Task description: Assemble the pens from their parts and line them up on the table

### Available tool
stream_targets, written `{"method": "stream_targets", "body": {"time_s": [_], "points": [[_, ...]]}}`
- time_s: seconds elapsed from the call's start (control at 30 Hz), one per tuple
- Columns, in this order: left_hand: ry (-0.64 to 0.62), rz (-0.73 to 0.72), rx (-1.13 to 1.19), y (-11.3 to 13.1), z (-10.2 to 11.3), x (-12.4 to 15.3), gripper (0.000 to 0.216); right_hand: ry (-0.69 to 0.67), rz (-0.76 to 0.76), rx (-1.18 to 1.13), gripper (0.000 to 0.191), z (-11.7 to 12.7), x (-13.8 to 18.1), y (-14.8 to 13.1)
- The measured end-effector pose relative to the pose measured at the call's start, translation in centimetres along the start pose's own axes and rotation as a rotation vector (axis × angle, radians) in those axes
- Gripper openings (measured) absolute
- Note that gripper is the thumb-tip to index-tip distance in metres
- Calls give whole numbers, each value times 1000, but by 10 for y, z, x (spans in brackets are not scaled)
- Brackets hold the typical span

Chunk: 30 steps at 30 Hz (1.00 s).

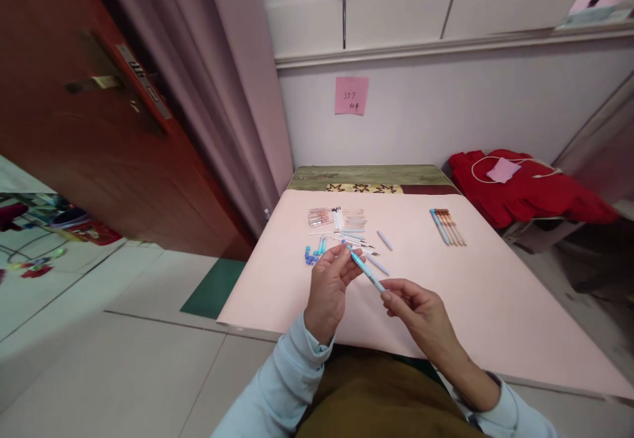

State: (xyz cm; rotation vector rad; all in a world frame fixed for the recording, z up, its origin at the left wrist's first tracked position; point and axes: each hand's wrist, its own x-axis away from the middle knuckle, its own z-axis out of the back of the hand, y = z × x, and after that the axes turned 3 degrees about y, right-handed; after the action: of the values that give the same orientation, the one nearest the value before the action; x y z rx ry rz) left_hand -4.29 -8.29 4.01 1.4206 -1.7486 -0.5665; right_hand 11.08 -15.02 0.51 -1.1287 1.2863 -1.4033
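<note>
A light blue pen [367, 270] slants between my two hands above the near part of the table. My left hand [331, 283] pinches its upper left end, and my right hand [413, 307] grips the lower right end between thumb and fingers. Just beyond my left hand lie small blue pen parts [311, 255] in a loose pile. White pen refills [356, 241] with dark tips are spread behind the pen. Two pale lilac barrels, one a lilac tube [384, 240], rest to the right of them. Clear tubes [321, 217] lie grouped farther back.
Several pens [448, 228], one blue and others brown-topped, lie in a row at the table's right. A red cloth [525, 190] with a white cable sits beyond the right edge. A pink note [351, 96] is on the wall; a brown door [113, 108] stands at left.
</note>
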Motion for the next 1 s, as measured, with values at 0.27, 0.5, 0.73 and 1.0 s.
{"method": "stream_targets", "body": {"time_s": [0.27,0.5,0.73,1.0], "points": [[1,-98,-42,16,17,27,30,-138,-40,14,36,-27,20,-2],[-29,-109,-115,6,14,22,30,0,61,255,25,-16,16,2],[-107,-107,-241,-6,-9,-16,32,144,275,478,10,4,-16,18],[-110,-159,-447,-2,-21,-59,56,339,422,566,10,33,-60,16]]}}
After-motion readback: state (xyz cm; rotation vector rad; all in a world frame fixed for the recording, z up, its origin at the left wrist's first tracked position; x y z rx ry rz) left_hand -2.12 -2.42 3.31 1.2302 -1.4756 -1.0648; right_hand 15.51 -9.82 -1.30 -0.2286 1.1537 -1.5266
